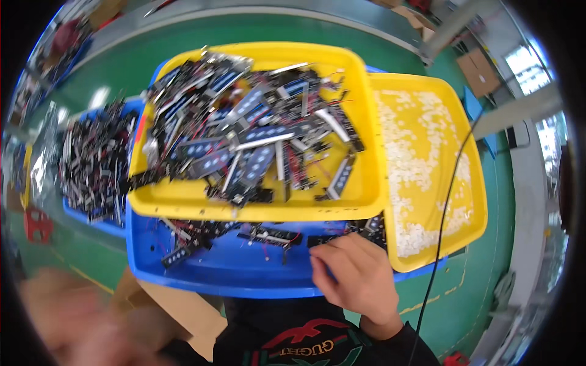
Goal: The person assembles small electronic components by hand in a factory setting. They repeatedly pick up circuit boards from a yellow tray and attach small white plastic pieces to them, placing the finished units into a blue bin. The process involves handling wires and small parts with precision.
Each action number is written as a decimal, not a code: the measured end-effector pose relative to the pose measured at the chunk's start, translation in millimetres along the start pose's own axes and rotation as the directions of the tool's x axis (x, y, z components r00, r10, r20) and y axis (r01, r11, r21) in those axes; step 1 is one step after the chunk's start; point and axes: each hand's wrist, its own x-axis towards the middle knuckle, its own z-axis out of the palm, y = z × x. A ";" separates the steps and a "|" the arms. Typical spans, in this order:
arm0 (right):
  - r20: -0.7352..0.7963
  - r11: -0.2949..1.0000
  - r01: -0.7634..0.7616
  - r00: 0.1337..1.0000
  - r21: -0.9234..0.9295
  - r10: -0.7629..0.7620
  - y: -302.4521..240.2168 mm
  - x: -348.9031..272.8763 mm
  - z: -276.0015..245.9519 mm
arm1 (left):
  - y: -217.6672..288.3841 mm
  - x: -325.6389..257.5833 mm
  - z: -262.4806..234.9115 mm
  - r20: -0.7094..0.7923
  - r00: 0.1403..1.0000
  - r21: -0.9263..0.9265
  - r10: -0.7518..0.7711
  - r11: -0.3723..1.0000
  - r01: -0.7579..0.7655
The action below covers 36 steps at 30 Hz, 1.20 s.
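Mostly black, slim strip (323, 240) at right hand (357, 274) — grip unclear; left hand (85, 326) (blurred) likewise.

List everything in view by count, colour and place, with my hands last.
Heaped tray: one, yellow, centre
Side tray: one, yellow, right of centre
Lower tray: at least one, blue, below the heaped tray
Left bin: one, blue, left
Strip-like parts: uncountable, mostly black, in heaped tray, lower tray, left bin
Small pieces: uncountable, white, in side tray
Cable: one, black, across the side tray's view
Stool: one, red, far left
Cardboard: several, brown, lower left and upper right
Floor: green, all around
Left hand: one, bare, blurred, lower left
Right hand: one, bare, at lower tray's near right
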 end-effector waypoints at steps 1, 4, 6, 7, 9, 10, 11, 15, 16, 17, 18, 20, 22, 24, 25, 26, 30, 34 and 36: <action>0.021 0.999 0.016 1.000 0.028 -0.016 1.0 1.7 2.5 | 9.6 17.9 4.1 0.296 0.955 -0.082 -0.021 0.996 0.047; 0.075 0.998 0.003 0.997 0.060 -0.007 0.3 5.3 -2.9 | 34.9 14.5 61.4 0.501 0.865 -0.399 0.025 0.894 0.205; 0.032 0.999 0.031 0.999 0.025 -0.032 2.3 3.8 1.2 | 43.1 11.8 81.2 0.586 0.809 -0.368 0.049 0.905 0.212; 0.035 0.999 0.028 0.999 0.016 -0.029 1.5 3.4 -2.2 | 45.5 14.9 92.6 0.581 0.809 -0.368 0.085 0.914 0.168; 0.017 1.000 -0.012 1.000 0.026 0.012 0.0 -5.4 -4.3 | 52.7 20.0 111.3 0.543 0.820 -0.310 0.180 0.951 -0.003; -0.017 0.998 0.000 1.000 0.058 0.001 1.3 -7.2 -3.8 | 54.1 20.2 116.2 0.547 0.808 -0.296 0.221 0.953 -0.060; -0.037 0.998 0.007 0.999 0.064 -0.005 3.2 -8.6 -4.2 | 54.5 14.4 121.8 0.606 0.757 -0.285 0.244 0.955 -0.080; -0.106 0.990 0.059 0.993 0.131 -0.045 6.2 -10.4 0.0 | 50.1 10.6 134.8 0.699 0.661 -0.237 0.273 0.961 -0.146; -0.138 0.987 0.067 0.989 0.145 -0.047 5.6 -10.0 0.1 | 49.2 11.2 137.0 0.709 0.649 -0.230 0.277 0.960 -0.158; -0.169 0.984 0.078 0.984 0.159 -0.051 5.1 -10.1 0.3 | 47.8 12.3 136.6 0.695 0.656 -0.265 0.295 0.953 -0.148; -0.191 0.978 0.072 0.981 0.195 -0.034 4.9 -12.2 3.2 | 46.8 14.5 133.8 0.685 0.659 -0.301 0.312 0.944 -0.134; -0.244 0.964 0.082 0.970 0.254 -0.018 6.5 -13.8 0.0 | 48.5 19.4 123.7 0.654 0.704 -0.349 0.279 0.936 -0.046; -0.280 0.948 0.069 0.960 0.310 0.022 7.0 -15.4 -2.0 | 57.1 28.0 110.1 0.625 0.767 -0.404 0.146 0.901 0.158; -0.297 0.931 0.042 0.952 0.362 0.073 8.3 -13.4 -4.4 | 61.2 27.3 102.6 0.614 0.790 -0.405 0.008 0.861 0.307; -0.297 0.930 0.054 0.953 0.365 0.061 8.6 -12.5 -5.6 | 65.2 25.1 102.3 0.565 0.821 -0.434 -0.081 0.817 0.379; -0.296 0.928 0.066 0.954 0.368 0.049 9.0 -12.1 -7.1 | 72.3 23.2 103.4 0.516 0.839 -0.466 -0.175 0.765 0.446; -0.357 0.931 0.073 0.932 0.356 0.063 7.7 -5.7 -18.7 | 87.6 7.1 115.6 0.529 0.691 -0.621 -0.492 0.331 0.711; -0.327 0.852 -0.064 0.906 0.519 0.267 15.6 -11.7 -17.2 | 100.1 5.3 137.0 0.523 0.592 -0.726 -0.613 0.043 0.686; -0.307 0.795 -0.043 0.908 0.605 0.283 12.4 -12.4 -18.1 | 98.0 5.7 139.9 0.510 0.607 -0.746 -0.610 0.038 0.665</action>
